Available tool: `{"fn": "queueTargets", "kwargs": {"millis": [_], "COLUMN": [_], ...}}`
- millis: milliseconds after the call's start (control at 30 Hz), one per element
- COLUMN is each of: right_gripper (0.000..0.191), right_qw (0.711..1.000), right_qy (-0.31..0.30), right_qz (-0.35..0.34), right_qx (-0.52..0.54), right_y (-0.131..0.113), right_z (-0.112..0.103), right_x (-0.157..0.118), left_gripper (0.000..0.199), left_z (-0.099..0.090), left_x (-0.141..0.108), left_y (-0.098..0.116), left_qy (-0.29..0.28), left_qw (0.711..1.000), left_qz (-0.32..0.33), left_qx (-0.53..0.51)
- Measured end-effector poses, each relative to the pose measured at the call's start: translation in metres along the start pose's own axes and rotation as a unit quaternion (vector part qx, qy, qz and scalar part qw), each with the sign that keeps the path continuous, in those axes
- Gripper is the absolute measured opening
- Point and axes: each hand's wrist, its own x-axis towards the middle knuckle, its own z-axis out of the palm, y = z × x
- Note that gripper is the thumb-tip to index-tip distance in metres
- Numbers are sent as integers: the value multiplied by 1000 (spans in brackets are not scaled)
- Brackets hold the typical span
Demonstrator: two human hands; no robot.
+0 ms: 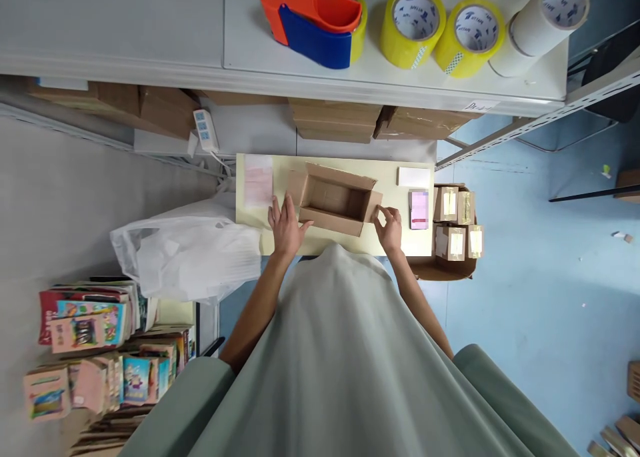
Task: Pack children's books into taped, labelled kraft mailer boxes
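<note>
An opened cardboard box [330, 222] stands on the pale yellow work table [320, 245], its flaps folded outward and its inside showing bare cardboard. My left hand [287, 227] is at the box's left end with fingers spread, close to the left flap. My right hand [389, 230] pinches the edge of the right flap between thumb and forefinger. Left of the box lies a pinkish sheet of paper [259, 182]. To the right of my right hand are a phone with a pink screen [419, 210] and a small white box [413, 177].
Above the table, a shelf holds an orange and blue tape dispenser [315, 27], yellow tape rolls [413, 27] and white rolls [543, 27]. A carton with several small taped boxes [450, 243] stands right. White plastic bags [195, 253] and stacked books [95, 323] are left.
</note>
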Motion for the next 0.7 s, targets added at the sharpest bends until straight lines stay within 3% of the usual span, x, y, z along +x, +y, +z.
{"fn": "queueTargets", "kwargs": {"millis": [167,300,500,600,700], "right_gripper": [67,73,71,63,57], "right_qw": [997,993,996,999,1000], "right_qy": [-71,-109,-83,-33,7], "right_qz": [-9,8,19,26,20], "right_qx": [10,49,31,7,1], "right_y": [-2,0,-8,-25,-49], "right_z": [10,11,-3,-12,-24], "right_x": [7,19,29,23,13], "left_gripper": [107,107,110,89,57], "left_z": [16,23,16,3,-13], "left_x": [15,25,30,38,57], "left_y": [-14,-15,-18,-29,-52], "left_qy": [-22,-24,-41,-77,-81], "left_qw": [998,997,994,989,985], "left_qz": [4,6,30,40,3], "left_qx": [-60,-77,-98,-119,-155]}}
